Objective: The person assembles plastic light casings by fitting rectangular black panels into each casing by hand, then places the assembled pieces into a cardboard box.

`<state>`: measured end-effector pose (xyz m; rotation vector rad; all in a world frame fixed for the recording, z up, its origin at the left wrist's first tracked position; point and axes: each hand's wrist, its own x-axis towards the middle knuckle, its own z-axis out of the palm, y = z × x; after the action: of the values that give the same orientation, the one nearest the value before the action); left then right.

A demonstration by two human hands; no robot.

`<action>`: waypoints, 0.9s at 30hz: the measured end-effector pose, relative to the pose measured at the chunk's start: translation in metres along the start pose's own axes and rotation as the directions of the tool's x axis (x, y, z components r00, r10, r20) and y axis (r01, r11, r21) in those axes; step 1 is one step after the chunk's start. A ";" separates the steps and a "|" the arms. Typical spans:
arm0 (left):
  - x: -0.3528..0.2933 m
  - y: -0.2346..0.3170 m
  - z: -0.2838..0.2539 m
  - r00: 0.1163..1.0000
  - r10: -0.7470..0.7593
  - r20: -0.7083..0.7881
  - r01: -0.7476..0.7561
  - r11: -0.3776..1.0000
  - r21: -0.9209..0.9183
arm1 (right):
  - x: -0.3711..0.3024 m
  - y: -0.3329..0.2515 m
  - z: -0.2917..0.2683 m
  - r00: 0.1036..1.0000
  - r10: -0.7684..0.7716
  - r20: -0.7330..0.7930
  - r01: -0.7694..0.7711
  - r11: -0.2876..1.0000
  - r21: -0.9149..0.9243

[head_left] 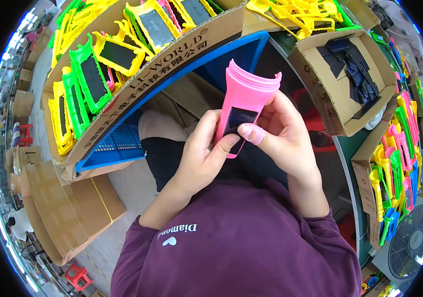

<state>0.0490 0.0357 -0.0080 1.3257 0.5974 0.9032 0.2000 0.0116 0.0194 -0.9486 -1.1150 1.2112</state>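
Observation:
A pink plastic shell piece (249, 91), flared and curved at its upper end, is held up in front of my body. Set into its face is a dark rectangular panel (239, 119). My left hand (204, 146) grips the piece's lower left side, thumb near the panel's lower edge. On the other side my right hand (283, 131) is wrapped round it, its thumb resting on the panel; some of its fingers are hidden behind the piece.
At upper left a cardboard box (137, 91) of yellow and green panelled pieces rests over a blue crate (115, 143). Dark flat parts fill a carton (315, 94) at right. Beyond stand more coloured pieces (399, 158) and a grey fan (414, 240). A closed carton (68, 208) is at left.

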 end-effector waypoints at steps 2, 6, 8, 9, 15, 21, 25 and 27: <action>0.002 0.007 -0.001 0.999 -0.031 0.027 0.034 0.988 -0.149 | 0.001 -0.007 0.004 1.000 0.016 0.015 -0.016 0.999 0.035; 0.000 0.013 -0.001 0.996 -0.087 0.011 0.088 0.978 -0.188 | 0.002 -0.005 0.009 1.000 -0.003 -0.011 0.003 1.000 0.027; 0.000 0.012 0.002 0.992 -0.101 -0.073 0.089 0.985 -0.148 | 0.003 -0.004 0.009 0.999 0.004 -0.032 -0.003 1.000 0.019; 0.000 0.011 0.002 0.992 -0.102 -0.074 0.090 0.985 -0.150 | 0.004 -0.003 0.009 0.998 0.009 -0.054 -0.008 1.000 0.011; -0.005 0.009 0.001 0.987 -0.099 -0.127 0.092 0.994 -0.064 | 0.007 -0.002 0.009 0.995 0.092 -0.040 -0.091 0.996 0.022; -0.004 0.019 -0.005 0.982 -0.175 -0.066 0.157 0.964 -0.213 | 0.007 0.000 0.007 0.996 0.076 0.041 -0.080 0.991 0.105; -0.006 0.019 -0.005 0.979 -0.202 0.023 0.199 0.931 -0.305 | 0.005 -0.007 0.013 0.999 0.040 0.018 -0.041 0.997 0.073; -0.004 0.018 -0.002 0.988 -0.147 -0.040 0.126 0.935 -0.330 | 0.007 -0.004 0.013 0.999 0.006 0.054 -0.006 1.000 -0.014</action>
<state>0.0413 0.0330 0.0089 0.9476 0.5545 0.8890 0.1885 0.0176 0.0268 -0.9347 -1.1650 1.2419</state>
